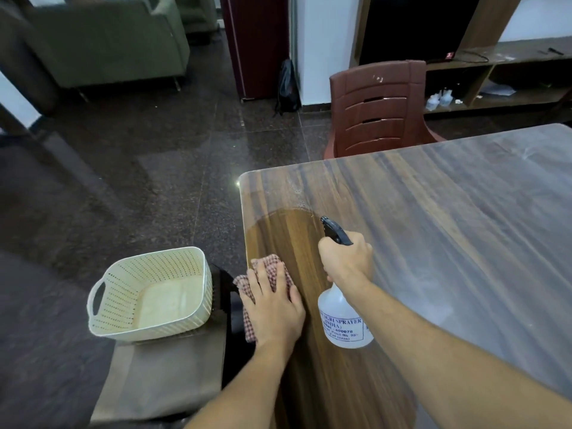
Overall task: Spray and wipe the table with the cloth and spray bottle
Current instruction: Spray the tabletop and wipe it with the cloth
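Head view: cloth and spray bottle at the table's (433,227) left edge.
The left hand (274,308) presses flat, fingers straight, on the checked cloth (269,264), which overhangs the edge. Just beside it, the right hand (346,258) curls round the spray bottle's (343,320) neck, hiding the trigger.

A dark speckled polished stone floor (123,181) spreads under a green upholstered sofa (108,48), a reddish-brown slatted plastic chair (377,109) and a brown wooden shelf unit (495,66) by the white wall (325,41).
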